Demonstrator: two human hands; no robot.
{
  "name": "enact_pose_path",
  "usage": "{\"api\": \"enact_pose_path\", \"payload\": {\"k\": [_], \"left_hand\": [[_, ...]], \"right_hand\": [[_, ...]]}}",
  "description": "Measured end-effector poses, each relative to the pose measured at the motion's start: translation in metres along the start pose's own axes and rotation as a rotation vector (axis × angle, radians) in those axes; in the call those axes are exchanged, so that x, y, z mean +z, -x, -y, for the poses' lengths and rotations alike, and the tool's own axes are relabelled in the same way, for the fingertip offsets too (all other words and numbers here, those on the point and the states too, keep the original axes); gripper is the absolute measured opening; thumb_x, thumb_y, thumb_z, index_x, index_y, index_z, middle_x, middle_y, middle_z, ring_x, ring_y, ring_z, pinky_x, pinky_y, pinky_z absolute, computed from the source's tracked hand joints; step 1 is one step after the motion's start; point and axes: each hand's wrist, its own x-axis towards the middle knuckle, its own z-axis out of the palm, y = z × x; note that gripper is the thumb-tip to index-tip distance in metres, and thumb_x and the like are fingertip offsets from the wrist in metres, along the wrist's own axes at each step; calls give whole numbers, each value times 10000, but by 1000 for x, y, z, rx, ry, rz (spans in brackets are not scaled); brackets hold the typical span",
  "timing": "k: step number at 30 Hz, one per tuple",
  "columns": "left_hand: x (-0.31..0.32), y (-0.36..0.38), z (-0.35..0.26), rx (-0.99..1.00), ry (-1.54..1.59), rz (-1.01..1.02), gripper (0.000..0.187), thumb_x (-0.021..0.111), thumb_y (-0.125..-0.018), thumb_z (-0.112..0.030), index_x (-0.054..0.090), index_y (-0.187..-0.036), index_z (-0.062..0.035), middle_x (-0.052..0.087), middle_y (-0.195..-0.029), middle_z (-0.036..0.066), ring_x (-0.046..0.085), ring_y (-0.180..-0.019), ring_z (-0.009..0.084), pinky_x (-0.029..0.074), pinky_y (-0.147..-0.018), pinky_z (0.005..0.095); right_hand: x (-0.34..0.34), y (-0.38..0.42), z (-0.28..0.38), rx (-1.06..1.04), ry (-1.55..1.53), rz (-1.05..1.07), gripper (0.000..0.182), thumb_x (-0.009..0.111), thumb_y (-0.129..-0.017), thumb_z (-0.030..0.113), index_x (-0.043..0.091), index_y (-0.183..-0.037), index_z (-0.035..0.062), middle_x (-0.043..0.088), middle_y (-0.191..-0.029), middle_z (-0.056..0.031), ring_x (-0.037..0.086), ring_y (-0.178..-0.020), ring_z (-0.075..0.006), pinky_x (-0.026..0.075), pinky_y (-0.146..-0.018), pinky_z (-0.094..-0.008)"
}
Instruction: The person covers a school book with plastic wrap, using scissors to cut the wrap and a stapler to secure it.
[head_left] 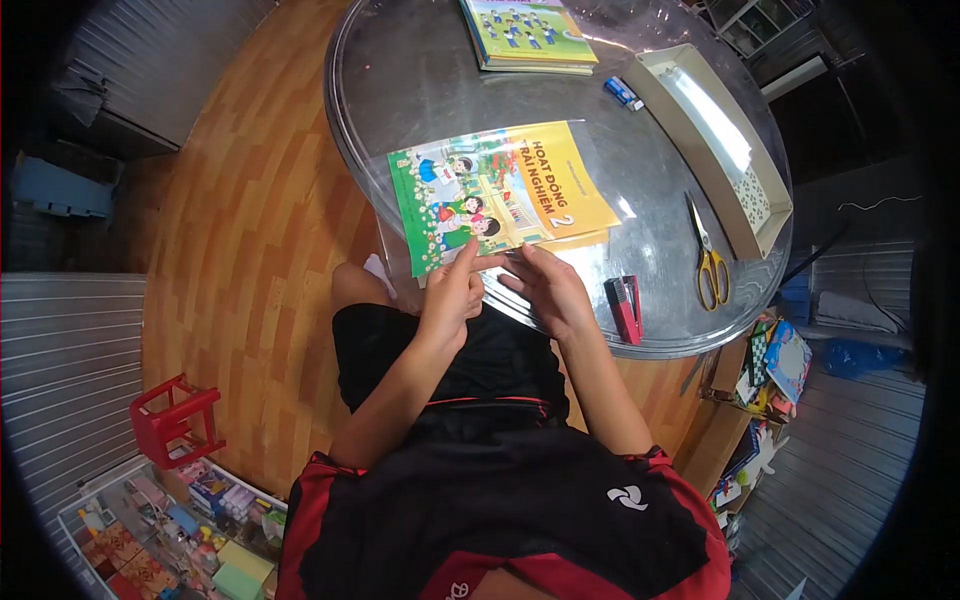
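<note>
Glossy grey round table (430,95) carries a green-and-yellow illustrated book (490,190) in clear film, partly overhanging its edge. Left hand (455,298) and right hand (553,292) touch the book's near edge, fingers partly curled; how firmly they grip, I cannot tell. Red-and-black stapler (624,310) lies nearby.
</note>
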Motion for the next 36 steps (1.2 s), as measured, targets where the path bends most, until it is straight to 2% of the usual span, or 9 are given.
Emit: {"api": "enact_pose_path", "payload": {"k": [7,13,15,18,19,25,29,33,36], "left_hand": [[3,-10,20,-35,226,-44,393,456,-857,-328,561,-904,48,226,-407,-64,199,-316,41,184,-330,188],[8,-7,20,50,107,-133,315,467,-847,-252,568,-882,44,269,-421,-66,213,-336,25,177,-337,184],[12,-7,20,213,-2,-165,282,490,-838,-224,580,-849,42,295,-432,-68,216,-347,12,162,-341,177],[12,-10,21,256,-25,-195,266,518,-827,-211,620,-837,35,317,-465,-76,237,-384,1,159,-356,184],[14,-10,19,228,20,-211,246,525,-822,-200,599,-690,-6,327,-465,-71,242,-375,4,164,-354,184],[-4,-17,29,28,202,-87,261,521,-821,-186,413,-598,-104,339,-465,-45,259,-348,43,194,-355,194],[-5,-17,26,-16,210,-108,261,516,-824,-177,405,-598,-110,332,-470,-47,270,-355,46,206,-366,195],[-9,-19,30,-12,212,-79,277,511,-828,-175,394,-583,-120,316,-458,-53,259,-344,45,193,-353,202],[-8,-20,30,-12,198,-81,281,505,-831,-167,389,-579,-122,307,-446,-55,248,-333,45,186,-339,208]], "right_hand": [[-2,1,5,43,-12,28,338,518,-831,200,493,-1044,-61,547,-1003,-134,553,-902,-223,457,-767,-347],[-1,11,22,255,435,-34,495,424,-855,405,557,-903,-69,602,-704,-138,591,-554,-180,483,-469,-241],[-5,9,20,216,380,-9,490,426,-855,400,556,-892,-70,600,-702,-135,592,-555,-177,481,-466,-236],[0,6,18,126,257,-17,436,441,-859,351,552,-866,-70,597,-702,-131,602,-585,-175,491,-484,-229],[4,4,19,52,207,-69,405,446,-860,320,547,-868,-72,593,-696,-138,600,-579,-186,493,-495,-247],[-6,-5,24,0,153,-104,282,492,-827,162,507,-931,-100,594,-829,-222,621,-714,-253,519,-607,-298],[-31,-7,40,-41,138,-185,309,472,-826,141,472,-971,-132,577,-893,-240,610,-786,-281,520,-637,-315],[-47,5,65,-130,173,-306,307,466,-835,146,478,-971,-129,578,-885,-229,613,-773,-282,522,-617,-304],[-38,20,79,-299,192,-459,280,491,-841,183,508,-988,-55,593,-916,-174,619,-723,-202,503,-540,-227]]}}
